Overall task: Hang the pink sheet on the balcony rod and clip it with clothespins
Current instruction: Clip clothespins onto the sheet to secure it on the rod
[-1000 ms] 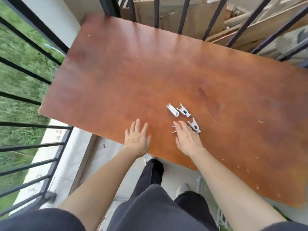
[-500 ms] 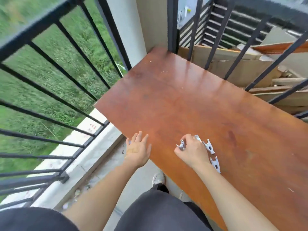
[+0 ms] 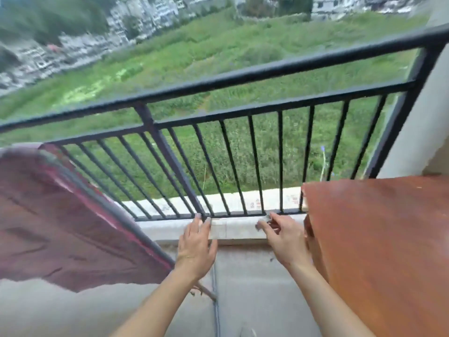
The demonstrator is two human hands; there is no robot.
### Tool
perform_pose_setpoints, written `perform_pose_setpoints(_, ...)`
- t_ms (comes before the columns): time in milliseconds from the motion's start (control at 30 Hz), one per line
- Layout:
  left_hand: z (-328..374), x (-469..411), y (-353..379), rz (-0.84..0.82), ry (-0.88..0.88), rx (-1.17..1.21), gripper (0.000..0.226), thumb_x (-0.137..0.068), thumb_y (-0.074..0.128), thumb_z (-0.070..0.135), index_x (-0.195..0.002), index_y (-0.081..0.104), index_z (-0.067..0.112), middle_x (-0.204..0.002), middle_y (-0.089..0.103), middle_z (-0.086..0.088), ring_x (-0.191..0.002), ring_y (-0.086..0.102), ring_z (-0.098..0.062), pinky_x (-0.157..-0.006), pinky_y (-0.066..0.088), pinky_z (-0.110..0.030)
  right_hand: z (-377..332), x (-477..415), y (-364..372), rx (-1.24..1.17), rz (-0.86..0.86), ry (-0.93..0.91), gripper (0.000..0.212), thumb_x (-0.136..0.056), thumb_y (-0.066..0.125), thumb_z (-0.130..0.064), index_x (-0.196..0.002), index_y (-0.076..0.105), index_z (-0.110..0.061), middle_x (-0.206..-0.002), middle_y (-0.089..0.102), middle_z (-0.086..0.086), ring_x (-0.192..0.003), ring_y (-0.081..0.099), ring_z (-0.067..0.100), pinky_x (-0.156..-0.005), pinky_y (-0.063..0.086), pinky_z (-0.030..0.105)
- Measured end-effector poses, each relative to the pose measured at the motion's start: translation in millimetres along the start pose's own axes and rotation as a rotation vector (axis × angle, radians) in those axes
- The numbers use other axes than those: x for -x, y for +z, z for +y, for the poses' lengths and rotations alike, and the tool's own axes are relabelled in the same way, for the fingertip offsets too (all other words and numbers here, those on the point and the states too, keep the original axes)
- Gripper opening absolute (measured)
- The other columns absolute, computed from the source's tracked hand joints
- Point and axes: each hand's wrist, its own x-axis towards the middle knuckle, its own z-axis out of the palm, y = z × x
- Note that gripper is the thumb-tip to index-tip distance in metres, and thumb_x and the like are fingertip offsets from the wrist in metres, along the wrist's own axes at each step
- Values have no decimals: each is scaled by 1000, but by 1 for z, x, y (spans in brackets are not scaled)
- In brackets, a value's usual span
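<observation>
The pink sheet [image 3: 60, 222] hangs over the black balcony railing [image 3: 218, 79] at the left and drapes down to the floor. My right hand [image 3: 281, 237] is held out in front of the railing, its fingers pinched on a small white clothespin [image 3: 266, 218] that is blurred. My left hand [image 3: 196, 242] is beside it, flat, with fingers apart and nothing in it. Both hands are to the right of the sheet and apart from it.
A reddish-brown wooden table [image 3: 379, 239] stands at the right, close to my right hand. A pale concrete kerb [image 3: 233, 229] runs under the railing's bars. A white wall [image 3: 422, 132] closes the right corner. Grass lies far below.
My right hand picked a clothespin off the table and moved left. The view swung left from the table to the railing, bringing the hung sheet into sight.
</observation>
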Motion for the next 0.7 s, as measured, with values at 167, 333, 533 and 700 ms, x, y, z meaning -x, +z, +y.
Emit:
perform_pose_setpoints(167, -90, 5, -53, 353, -115, 127, 52, -80, 52, 37, -126, 60, 12, -108, 60, -8, -95, 61, -30, -79, 54, -41, -108, -18, 74, -147, -63, -279, 25, -90, 72, -28, -94, 62, -51, -77, 66, -12, -77, 59, 4, -69, 44, 17)
perform_pose_setpoints(333, -149, -3, -62, 728, -275, 380, 36, -84, 57, 37, -110, 51, 13, -97, 47, -1, -81, 56, -29, -67, 50, -40, -177, -50, 136, -280, -161, -312, 28, -88, 74, -28, -86, 71, -55, -79, 69, -24, -78, 64, 0, -68, 46, 9)
perform_pose_setpoints(533, -201, -19, -77, 813, 66, 2, 32, -80, 65, 30, -106, 56, 13, -110, 51, -8, -97, 52, -28, -82, 42, -37, -213, -75, 188, -329, -206, -333, 37, -89, 74, -24, -80, 67, -59, -86, 70, -14, -81, 65, 3, -74, 55, 24)
perform_pose_setpoints(700, -219, -35, -128, 620, 444, -342, 52, -78, 70, 53, -114, 56, 19, -132, 51, -10, -125, 46, -29, -89, 35, -45, -211, -78, 209, -315, -213, -329, 47, -89, 74, -25, -75, 64, -69, -80, 69, -15, -76, 63, -2, -69, 43, 9)
